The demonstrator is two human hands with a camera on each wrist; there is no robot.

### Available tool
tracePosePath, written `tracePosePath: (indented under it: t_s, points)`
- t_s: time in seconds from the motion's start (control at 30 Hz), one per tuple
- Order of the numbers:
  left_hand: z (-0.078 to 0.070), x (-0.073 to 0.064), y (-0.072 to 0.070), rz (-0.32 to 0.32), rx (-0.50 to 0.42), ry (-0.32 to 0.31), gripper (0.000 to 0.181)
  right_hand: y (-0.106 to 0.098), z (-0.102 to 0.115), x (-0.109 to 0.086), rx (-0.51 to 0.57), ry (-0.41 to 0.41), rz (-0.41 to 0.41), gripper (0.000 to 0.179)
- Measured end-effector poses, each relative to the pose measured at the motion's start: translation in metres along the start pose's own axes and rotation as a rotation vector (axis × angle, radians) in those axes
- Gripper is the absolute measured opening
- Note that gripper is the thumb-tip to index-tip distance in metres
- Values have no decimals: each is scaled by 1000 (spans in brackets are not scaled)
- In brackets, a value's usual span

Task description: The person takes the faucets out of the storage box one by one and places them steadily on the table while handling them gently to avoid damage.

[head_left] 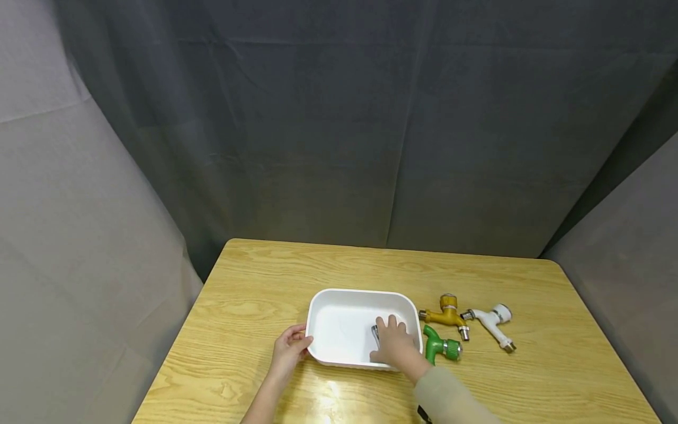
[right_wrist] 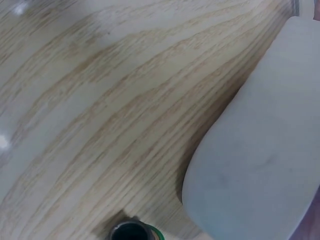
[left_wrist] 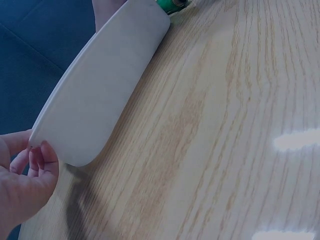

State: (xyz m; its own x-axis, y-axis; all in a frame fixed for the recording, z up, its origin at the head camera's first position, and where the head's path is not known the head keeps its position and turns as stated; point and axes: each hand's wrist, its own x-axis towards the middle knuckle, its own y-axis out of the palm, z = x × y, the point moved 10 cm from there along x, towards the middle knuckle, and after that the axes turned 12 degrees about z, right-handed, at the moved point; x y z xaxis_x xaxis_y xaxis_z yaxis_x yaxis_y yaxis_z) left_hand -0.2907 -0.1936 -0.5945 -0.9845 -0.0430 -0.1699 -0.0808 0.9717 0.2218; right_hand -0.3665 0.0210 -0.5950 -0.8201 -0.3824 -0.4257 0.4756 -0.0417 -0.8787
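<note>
A white plastic tray (head_left: 339, 330) with rounded corners rests on the wooden table. My left hand (head_left: 288, 350) pinches its left rim; in the left wrist view the thumb and bent fingers of that hand (left_wrist: 32, 175) meet at the tray's corner (left_wrist: 95, 95). Inside the tray at the right, my right hand (head_left: 394, 344) reaches down with its fingers around a silver metal piece (head_left: 375, 334). Most of that piece is hidden under the hand. The right wrist view shows the tray's outer wall (right_wrist: 260, 140).
Right of the tray lie a yellow tap (head_left: 447, 317), a white tap (head_left: 492, 321) and a green tap (head_left: 442, 346), which is close against the tray. A small black object (head_left: 424, 414) shows beside the right sleeve (head_left: 450, 397). Grey cloth (head_left: 318, 147) hangs behind the table (head_left: 265, 265).
</note>
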Motion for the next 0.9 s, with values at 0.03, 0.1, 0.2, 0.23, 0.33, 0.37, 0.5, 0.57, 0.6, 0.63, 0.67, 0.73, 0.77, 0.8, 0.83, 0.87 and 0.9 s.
tracePosePath:
  t_s: [0.03, 0.1, 0.2, 0.23, 0.33, 0.37, 0.5, 0.57, 0.6, 0.63, 0.67, 0.73, 0.77, 0.8, 0.83, 0.87, 0.9]
  points:
    - [0, 0, 0, 0, -1, 1, 41, 0, 0, 0, 9, -2, 1, 80]
    - [0, 0, 0, 1, -5, 2, 42, -1, 0, 0, 25, -7, 0, 79]
    - [0, 0, 0, 4, -3, 4, 42, -1, 0, 0, 39, -15, -6, 72]
    - [0, 0, 0, 5, -4, 4, 42, -1, 0, 0, 43, -17, -8, 69]
    - [6, 4, -3, 3, 3, 9, 42, -1, 0, 2, 53, -24, -10, 61]
    - [9, 5, -4, -1, 5, 10, 42, -1, 0, 3, 53, -26, -12, 59]
    - [22, 12, -11, -14, 19, 15, 42, 1, 0, 4, 43, -26, -11, 55]
    - [23, 13, -11, -14, 17, 14, 42, 2, 0, 5, 35, -23, -14, 54]
    - [24, 13, -11, -12, 16, 12, 42, 2, 0, 5, 34, -21, -15, 54]
    - [24, 14, -11, -11, 12, 10, 42, 2, 0, 6, 31, -20, -17, 54]
    - [24, 14, -11, -8, 9, 8, 42, 2, -1, 6, 28, -20, -20, 54]
    - [24, 14, -11, -3, 6, 4, 42, 3, -1, 7, 26, -18, -24, 55]
    - [24, 14, -11, 0, 5, 2, 43, 3, -1, 7, 26, -18, -26, 55]
    - [25, 14, -11, 2, 7, 2, 43, 4, -1, 8, 26, -17, -28, 56]
    - [25, 14, -11, 3, 9, 2, 43, 4, -2, 8, 25, -16, -29, 56]
    - [25, 14, -12, 2, 12, 5, 43, 4, -2, 8, 22, -16, -31, 56]
    - [24, 14, -12, 1, 14, 11, 43, 4, -2, 8, 22, -16, -34, 56]
